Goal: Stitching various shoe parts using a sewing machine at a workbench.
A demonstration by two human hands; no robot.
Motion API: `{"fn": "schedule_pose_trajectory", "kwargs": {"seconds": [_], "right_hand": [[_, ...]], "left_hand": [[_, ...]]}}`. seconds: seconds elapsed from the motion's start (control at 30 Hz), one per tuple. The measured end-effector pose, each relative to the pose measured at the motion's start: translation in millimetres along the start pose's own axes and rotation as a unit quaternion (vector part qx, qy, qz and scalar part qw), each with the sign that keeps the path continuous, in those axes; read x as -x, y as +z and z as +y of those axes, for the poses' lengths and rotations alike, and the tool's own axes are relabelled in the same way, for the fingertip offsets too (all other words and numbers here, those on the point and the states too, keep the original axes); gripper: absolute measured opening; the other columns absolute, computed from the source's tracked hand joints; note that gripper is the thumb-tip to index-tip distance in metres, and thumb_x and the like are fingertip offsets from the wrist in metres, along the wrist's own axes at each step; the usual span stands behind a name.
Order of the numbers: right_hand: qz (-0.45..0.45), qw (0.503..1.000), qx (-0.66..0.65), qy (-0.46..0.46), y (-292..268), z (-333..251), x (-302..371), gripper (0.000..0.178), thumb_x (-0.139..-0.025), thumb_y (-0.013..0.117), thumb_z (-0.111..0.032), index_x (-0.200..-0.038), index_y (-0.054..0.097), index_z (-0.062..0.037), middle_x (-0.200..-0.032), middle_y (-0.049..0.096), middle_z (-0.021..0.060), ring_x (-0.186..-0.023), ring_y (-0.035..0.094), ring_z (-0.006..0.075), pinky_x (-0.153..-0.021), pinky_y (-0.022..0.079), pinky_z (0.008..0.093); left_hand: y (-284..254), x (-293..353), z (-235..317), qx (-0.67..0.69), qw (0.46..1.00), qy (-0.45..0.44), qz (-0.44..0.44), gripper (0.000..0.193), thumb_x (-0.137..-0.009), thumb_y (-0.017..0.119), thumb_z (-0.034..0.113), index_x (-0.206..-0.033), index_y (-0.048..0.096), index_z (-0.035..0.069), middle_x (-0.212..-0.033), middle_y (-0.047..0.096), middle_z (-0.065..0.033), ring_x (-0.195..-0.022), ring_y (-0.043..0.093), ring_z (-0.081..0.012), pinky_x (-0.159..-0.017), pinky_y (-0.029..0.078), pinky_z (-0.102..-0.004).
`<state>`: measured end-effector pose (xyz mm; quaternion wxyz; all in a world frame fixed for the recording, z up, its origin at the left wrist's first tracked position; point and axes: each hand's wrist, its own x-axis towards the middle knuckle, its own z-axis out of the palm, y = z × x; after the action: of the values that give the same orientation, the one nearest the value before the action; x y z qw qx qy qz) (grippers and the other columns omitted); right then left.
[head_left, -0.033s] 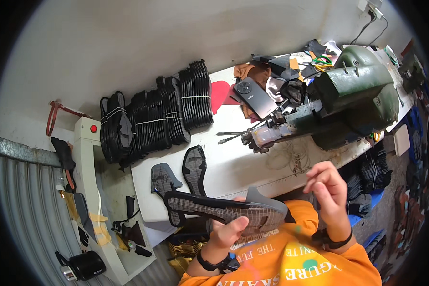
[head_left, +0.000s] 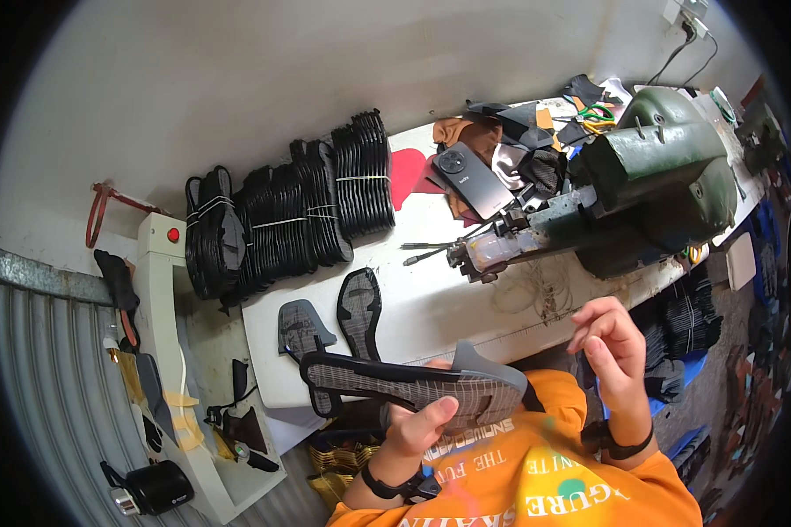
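Note:
My left hand (head_left: 420,427) is closed on an insole (head_left: 395,378) with a grey gridded face, black bound edge and raised grey flap at its right end. The thumb presses its near side; the other fingers are mostly hidden behind it. To the right, my right hand (head_left: 615,344) is raised in front of the orange shirt, apart from the insole. Its fingers are loosely bent and spread, with nothing visible between them. Beyond the held insole, a black-edged insole (head_left: 359,309) lies on the white table (head_left: 431,303), beside a similar piece with a grey flap (head_left: 302,325).
Bundled black-edged insoles (head_left: 277,215) stand against the wall. A green sewing machine (head_left: 664,171) fills the table's right side, near a phone (head_left: 473,181), material scraps (head_left: 523,123) and tangled thread (head_left: 540,290). At lower left are a red-buttoned frame (head_left: 154,263) and a black bottle (head_left: 160,488).
The held insole has shifted very slightly left in my left hand's grip. My right hand has moved a touch to the right. Nothing on the table has moved.

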<state>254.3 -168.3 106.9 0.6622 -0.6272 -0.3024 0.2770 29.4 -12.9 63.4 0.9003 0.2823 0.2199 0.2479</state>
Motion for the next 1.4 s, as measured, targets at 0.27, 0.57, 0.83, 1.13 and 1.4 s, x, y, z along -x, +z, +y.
{"fn": "schedule_pose_trajectory", "kwargs": {"seconds": [0.27, 0.57, 0.83, 1.13, 1.4], "right_hand": [[-0.141, 0.966, 0.205, -0.072, 7.8, -22.6, -10.1, 0.027, -0.085, 0.072, -0.007, -0.11, 0.068, 0.0009, -0.115, 0.065, 0.0169, -0.101, 0.064, 0.029, -0.086, 0.051, 0.0351], [-0.119, 0.978, -0.127, 0.115, 47.4, -1.6, -10.5, 0.014, -0.083, 0.077, -0.001, -0.096, 0.072, 0.0014, -0.09, 0.062, 0.0084, -0.072, 0.056, 0.0129, -0.063, 0.044, 0.026], [-0.042, 0.797, 0.388, -0.461, 69.5, -17.4, -8.6, 0.034, -0.061, 0.073, -0.004, -0.093, 0.072, 0.0071, -0.08, 0.058, 0.0068, -0.065, 0.055, 0.0204, -0.056, 0.044, 0.032], [-0.143, 0.83, 0.405, -0.356, 78.9, -8.9, -13.8, 0.043, -0.064, 0.067, -0.011, -0.104, 0.071, 0.0044, -0.101, 0.06, 0.0116, -0.091, 0.059, 0.0281, -0.075, 0.05, 0.0396], [-0.064, 0.941, 0.272, -0.19, 69.4, 9.6, -8.3, 0.086, -0.073, 0.087, -0.029, -0.143, 0.048, 0.0019, -0.134, 0.051, 0.0269, -0.118, 0.055, 0.043, -0.099, 0.046, 0.0459]], "left_hand": [[15.2, -13.3, 7.7, -0.17, 0.984, 0.02, -0.048, 0.036, -0.09, 0.067, 0.005, -0.124, 0.06, -0.005, -0.108, 0.07, -0.0095, -0.099, 0.065, -0.0158, -0.093, 0.051, -0.0315], [32.1, -9.7, 13.9, -0.191, 0.98, -0.033, -0.039, 0.029, -0.088, 0.07, 0.014, -0.111, 0.064, -0.004, -0.103, 0.068, -0.0084, -0.091, 0.063, -0.0136, -0.084, 0.05, -0.0287], [60.4, -6.2, 0.3, -0.252, 0.951, 0.167, 0.063, 0.022, -0.093, 0.068, 0.003, -0.114, 0.068, -0.003, -0.107, 0.071, -0.0072, -0.095, 0.066, -0.0149, -0.086, 0.053, -0.0298], [30.2, -22.0, -12.0, -0.071, 0.982, 0.103, 0.141, 0.017, -0.096, 0.059, 0.004, -0.113, 0.059, 0.001, -0.102, 0.066, -0.007, -0.09, 0.067, -0.0176, -0.08, 0.056, -0.0327], [38.5, -31.4, -9.5, -0.015, 0.984, 0.082, 0.158, 0.032, -0.101, 0.053, 0.016, -0.126, 0.056, -0.004, -0.119, 0.066, -0.0167, -0.105, 0.069, -0.0278, -0.091, 0.057, -0.043]]}}
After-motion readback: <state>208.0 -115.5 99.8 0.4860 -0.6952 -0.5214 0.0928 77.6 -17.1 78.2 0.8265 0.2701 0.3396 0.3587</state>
